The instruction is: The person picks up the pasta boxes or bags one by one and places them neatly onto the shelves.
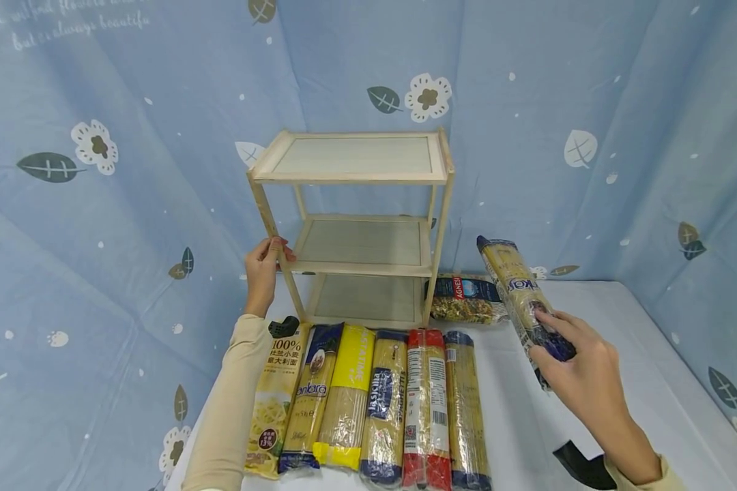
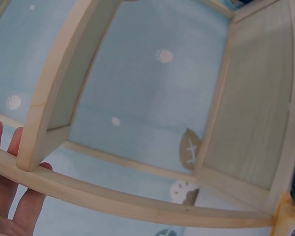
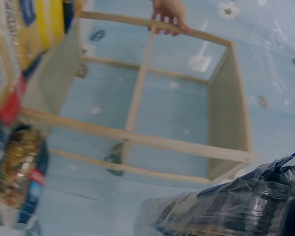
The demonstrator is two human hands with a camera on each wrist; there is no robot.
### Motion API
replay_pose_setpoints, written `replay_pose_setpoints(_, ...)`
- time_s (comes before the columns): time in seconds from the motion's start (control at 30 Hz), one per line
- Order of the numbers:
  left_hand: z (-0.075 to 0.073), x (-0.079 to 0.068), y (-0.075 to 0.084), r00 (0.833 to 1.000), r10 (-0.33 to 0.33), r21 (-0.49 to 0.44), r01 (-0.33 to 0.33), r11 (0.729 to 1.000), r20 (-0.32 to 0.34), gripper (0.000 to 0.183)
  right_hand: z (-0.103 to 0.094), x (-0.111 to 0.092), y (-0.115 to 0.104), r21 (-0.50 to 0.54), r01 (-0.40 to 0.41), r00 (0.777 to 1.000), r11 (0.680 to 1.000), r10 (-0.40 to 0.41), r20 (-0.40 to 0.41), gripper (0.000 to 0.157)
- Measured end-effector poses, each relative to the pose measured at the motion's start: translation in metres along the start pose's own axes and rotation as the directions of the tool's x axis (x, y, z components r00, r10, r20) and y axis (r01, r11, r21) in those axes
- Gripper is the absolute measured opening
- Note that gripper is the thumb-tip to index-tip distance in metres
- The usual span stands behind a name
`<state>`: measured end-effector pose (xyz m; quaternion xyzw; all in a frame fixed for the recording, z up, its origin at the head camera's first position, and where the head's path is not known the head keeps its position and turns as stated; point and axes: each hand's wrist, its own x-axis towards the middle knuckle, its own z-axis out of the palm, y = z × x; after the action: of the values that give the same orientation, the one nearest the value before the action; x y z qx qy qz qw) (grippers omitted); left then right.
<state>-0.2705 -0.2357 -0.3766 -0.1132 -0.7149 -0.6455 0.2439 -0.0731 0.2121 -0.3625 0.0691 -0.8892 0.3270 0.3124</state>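
Note:
A three-tier wooden shelf [image 1: 350, 268] stands at the middle of the table. My left hand [image 1: 264, 267] grips its left front post at the middle shelf; in the left wrist view the fingers [image 2: 27, 204] curl round that post. Out to the right, my right hand [image 1: 583, 368] holds a pack of spaghetti [image 1: 516, 283] with a blue end, tilted and raised above the table. The pack's crinkled wrapper [image 3: 226, 206] fills the lower right of the right wrist view. Beside the shelf's right post lies an Agnesi pasta bag [image 1: 463, 308].
Several long pasta packs lie side by side before the shelf, among them a yellow-topped pack [image 1: 347, 389] and a red-ended pack [image 1: 426, 402]. White cloth [image 1: 596, 320] covers the table. A blue patterned curtain [image 1: 528, 136] hangs close behind and at both sides.

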Motion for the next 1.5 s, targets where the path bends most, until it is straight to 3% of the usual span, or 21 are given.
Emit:
replay_pose_setpoints(0.47, 0.000, 0.001, -0.001, 1.000, 0.014, 0.012, -0.014, 1.000, -0.004, 0.029, -0.017, 0.058, -0.031, 0.022, 0.124, 0.990, 0.992, -0.122, -0.070, 0.042)
replay_pose_setpoints(0.87, 0.000, 0.001, -0.002, 1.000, 0.004, -0.003, -0.004, 1.000, -0.019, 0.029, -0.026, 0.111, -0.052, 0.019, 0.125, 0.987, 0.992, -0.122, -0.108, 0.041)
replay_pose_setpoints(1.17, 0.001, 0.000, -0.002, 0.999, 0.006, 0.023, -0.005, 1.000, -0.032, 0.029, -0.030, 0.125, -0.060, 0.021, 0.080, 0.994, 0.997, -0.078, -0.073, 0.043)
replay_pose_setpoints(1.5, 0.002, -0.001, -0.001, 1.000, 0.018, 0.010, -0.017, 1.000, -0.024, 0.029, -0.037, 0.144, -0.077, 0.024, 0.094, 0.991, 0.995, -0.092, -0.092, 0.041)
